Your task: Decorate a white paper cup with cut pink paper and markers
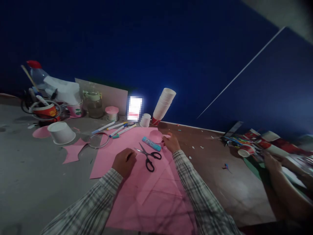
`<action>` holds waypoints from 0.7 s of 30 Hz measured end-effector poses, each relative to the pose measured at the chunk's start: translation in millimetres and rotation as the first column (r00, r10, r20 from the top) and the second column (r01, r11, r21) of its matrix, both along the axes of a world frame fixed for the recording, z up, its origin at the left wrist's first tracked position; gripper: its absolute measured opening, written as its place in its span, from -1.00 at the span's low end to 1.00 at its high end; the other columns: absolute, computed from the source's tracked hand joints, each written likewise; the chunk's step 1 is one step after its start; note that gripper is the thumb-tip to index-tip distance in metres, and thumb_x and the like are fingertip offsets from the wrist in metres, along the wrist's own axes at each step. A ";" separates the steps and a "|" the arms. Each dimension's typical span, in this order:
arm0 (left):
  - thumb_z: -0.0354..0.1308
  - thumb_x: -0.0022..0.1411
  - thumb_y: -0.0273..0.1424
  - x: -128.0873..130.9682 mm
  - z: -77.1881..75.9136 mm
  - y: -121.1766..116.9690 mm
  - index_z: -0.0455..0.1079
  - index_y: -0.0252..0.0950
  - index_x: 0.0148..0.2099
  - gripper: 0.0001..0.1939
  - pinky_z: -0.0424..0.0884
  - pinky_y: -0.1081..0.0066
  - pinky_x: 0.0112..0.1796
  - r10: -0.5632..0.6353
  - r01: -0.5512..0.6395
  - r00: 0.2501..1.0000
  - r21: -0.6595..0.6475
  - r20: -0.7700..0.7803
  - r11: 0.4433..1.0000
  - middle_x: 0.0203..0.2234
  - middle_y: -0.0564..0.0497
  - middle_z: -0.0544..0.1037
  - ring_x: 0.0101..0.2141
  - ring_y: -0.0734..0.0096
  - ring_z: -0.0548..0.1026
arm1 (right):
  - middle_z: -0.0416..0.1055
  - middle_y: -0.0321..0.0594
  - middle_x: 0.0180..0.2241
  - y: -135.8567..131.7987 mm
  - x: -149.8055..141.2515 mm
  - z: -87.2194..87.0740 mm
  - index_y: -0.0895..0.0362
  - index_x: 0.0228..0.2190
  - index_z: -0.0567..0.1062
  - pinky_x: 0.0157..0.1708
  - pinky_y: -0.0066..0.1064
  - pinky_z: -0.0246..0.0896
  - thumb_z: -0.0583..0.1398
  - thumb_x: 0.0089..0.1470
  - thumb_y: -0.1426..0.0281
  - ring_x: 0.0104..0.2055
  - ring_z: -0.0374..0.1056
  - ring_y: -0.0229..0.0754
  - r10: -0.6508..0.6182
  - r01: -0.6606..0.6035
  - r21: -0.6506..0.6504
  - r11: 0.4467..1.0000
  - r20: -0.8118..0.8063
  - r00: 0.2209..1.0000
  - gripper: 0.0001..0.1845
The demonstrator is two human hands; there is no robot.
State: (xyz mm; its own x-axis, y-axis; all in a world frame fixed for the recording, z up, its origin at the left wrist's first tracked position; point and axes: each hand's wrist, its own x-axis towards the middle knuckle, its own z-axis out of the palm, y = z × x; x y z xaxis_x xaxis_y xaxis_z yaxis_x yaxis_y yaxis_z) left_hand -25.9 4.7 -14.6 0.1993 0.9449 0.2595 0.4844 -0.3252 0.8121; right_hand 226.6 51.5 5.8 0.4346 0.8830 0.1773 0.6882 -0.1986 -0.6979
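Evidently the containers gather along the back edge of the table. At the left of the frame, a red cup bristles with pens and other slim tools, some too dark to tell. Just right of it is a pink-and-white cup, with white crumpled material rising behind or out of it; I cannot tell which. Next comes a lidded glass jar, its murky content unclear, then a small tub topped with pink. A white tub sits upside down nearer the front. Near the centre, a white cup stands beside a tilted stack of white cups nested one in another, red at the base. Below, mid-frame, scissors and a blue glue stick lie on pink paper. The right hand has its fingers bent at the edge of a round pink piece; whether they pinch it, I cannot tell. The left hand rests loosely curled on the paper left of the scissors, its palm hidden. At far right, a red-and-white cup lies near another person's hand.
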 end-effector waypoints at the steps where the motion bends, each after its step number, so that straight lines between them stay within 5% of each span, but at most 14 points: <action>1: -0.01 0.18 -0.34 0.0 -0.6 0.1 0.36 -0.28 -0.44 -0.79 0.27 0.43 -0.42 -0.004 0.004 1.000 -0.005 0.004 1.000 -0.58 0.05 0.47 -0.50 0.41 0.40 | 0.53 -0.16 -0.45 -0.4 -0.8 4.4 0.21 -0.08 0.43 -0.31 -0.30 0.32 0.21 -0.05 0.35 -0.36 0.47 -0.06 0.010 -0.009 -0.022 1.000 0.061 0.998 -0.55; 4: 0.00 0.18 -0.36 -0.4 -2.9 1.3 0.36 -0.26 -0.43 -0.81 0.29 0.42 -0.39 -0.009 0.009 1.000 0.004 -0.004 1.000 -0.56 0.04 0.48 -0.48 0.39 0.42 | 0.52 -0.05 -0.22 -2.1 -7.9 21.9 0.18 -0.05 0.43 -0.13 -0.27 0.27 0.17 0.02 0.35 -0.16 0.43 -0.04 0.090 -0.083 -0.047 0.995 0.176 0.980 -0.59; 10: -0.06 0.21 -0.34 -1.9 -8.3 3.5 0.39 -0.25 -0.30 -0.79 0.36 0.37 -0.35 -0.014 0.014 1.000 0.007 0.006 1.000 -0.45 -0.01 0.55 -0.40 0.30 0.50 | 0.49 -0.12 -0.12 26.2 -42.7 47.2 0.13 -0.16 0.50 -0.03 -0.35 0.21 0.15 0.11 0.36 -0.09 0.39 -0.12 0.353 -0.322 -0.149 0.935 0.314 0.881 -0.74; 15: -0.12 0.23 -0.38 -1.3 -6.7 0.0 0.35 -0.30 -0.09 -0.71 0.34 0.37 -0.40 0.001 -0.001 1.000 -0.067 0.005 0.998 -0.49 0.00 0.53 -0.47 0.32 0.48 | 0.36 0.09 -0.01 83.7 -68.9 46.4 0.23 -0.02 0.39 -0.03 -0.24 0.20 0.14 0.12 0.27 0.00 0.33 0.01 0.319 -0.252 -0.210 0.945 0.410 0.855 -0.57; 21: -0.16 0.25 -0.43 -0.5 -8.6 -2.5 0.35 -0.32 -0.07 -0.69 0.32 0.40 -0.42 0.010 -0.009 1.000 -0.073 0.011 0.997 -0.52 0.02 0.48 -0.48 0.35 0.45 | 0.27 0.16 0.03 126.1 -84.9 33.6 0.27 0.03 0.31 -0.04 -0.07 0.19 0.18 0.06 0.13 0.02 0.30 0.16 0.251 -0.167 -0.211 0.963 0.483 0.839 -0.39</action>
